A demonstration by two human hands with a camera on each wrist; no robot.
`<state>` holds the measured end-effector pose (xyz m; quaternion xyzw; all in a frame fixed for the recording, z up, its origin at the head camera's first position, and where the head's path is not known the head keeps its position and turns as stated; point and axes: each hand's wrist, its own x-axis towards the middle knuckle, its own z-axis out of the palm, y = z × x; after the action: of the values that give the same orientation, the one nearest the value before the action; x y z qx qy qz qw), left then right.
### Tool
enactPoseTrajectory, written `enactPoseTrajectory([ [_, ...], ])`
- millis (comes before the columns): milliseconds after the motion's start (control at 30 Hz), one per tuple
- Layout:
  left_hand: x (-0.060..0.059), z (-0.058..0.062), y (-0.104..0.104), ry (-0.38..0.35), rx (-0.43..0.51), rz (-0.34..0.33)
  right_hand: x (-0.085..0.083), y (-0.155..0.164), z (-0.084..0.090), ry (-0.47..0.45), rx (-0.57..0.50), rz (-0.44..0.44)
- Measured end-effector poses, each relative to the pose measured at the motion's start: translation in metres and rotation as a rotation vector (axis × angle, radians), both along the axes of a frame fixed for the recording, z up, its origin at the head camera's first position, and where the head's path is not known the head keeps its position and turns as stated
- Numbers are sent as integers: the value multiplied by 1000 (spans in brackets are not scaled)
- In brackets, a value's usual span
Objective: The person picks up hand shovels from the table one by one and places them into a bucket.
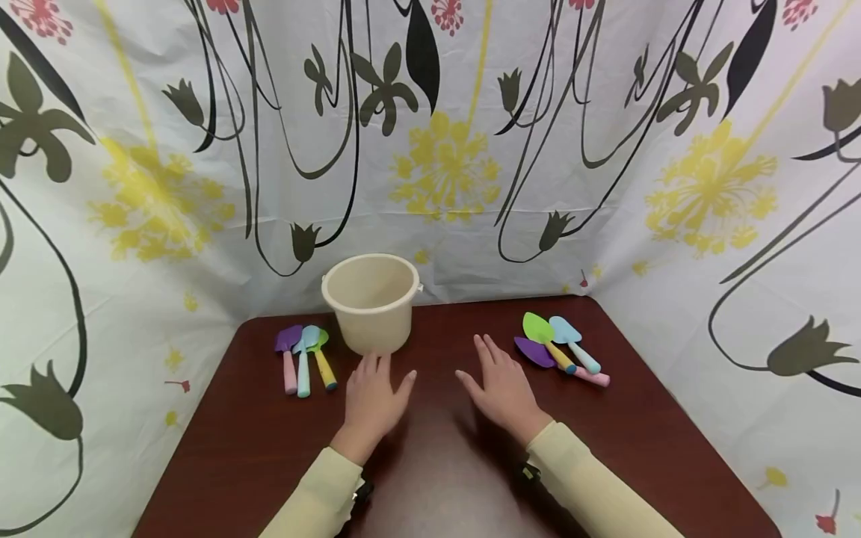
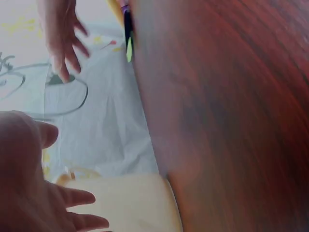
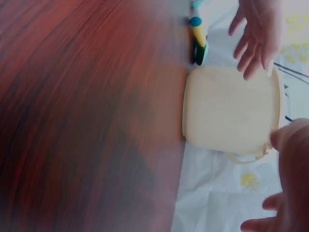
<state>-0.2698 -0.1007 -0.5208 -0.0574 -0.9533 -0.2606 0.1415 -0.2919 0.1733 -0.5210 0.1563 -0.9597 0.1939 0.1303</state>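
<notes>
Standing empty, cream bucket (image 1: 372,302), toy shovels (image 1: 304,357) beside

1 bucket (image 1: 372,301) on the table (image 1: 437,456). 3 toy shovels (image 1: 304,357) left of the bucket, 3 more toy shovels (image 1: 561,350) to its right; 6 tot.

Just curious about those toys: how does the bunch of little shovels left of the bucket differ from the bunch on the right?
The left shovels lie side by side, handles toward the person, close to the bucket. The right shovels lie slanted and overlapping, farther from the bucket. The left hand rests nearer its bunch than the right hand does. Both bunches hold three pastel shovels on the table.
</notes>
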Motion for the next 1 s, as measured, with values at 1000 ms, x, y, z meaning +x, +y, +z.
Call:
enactPoseTrajectory([
  [1000,-57,32,-109,64,810,217,-64,-6,30,-397,-708,3],
])
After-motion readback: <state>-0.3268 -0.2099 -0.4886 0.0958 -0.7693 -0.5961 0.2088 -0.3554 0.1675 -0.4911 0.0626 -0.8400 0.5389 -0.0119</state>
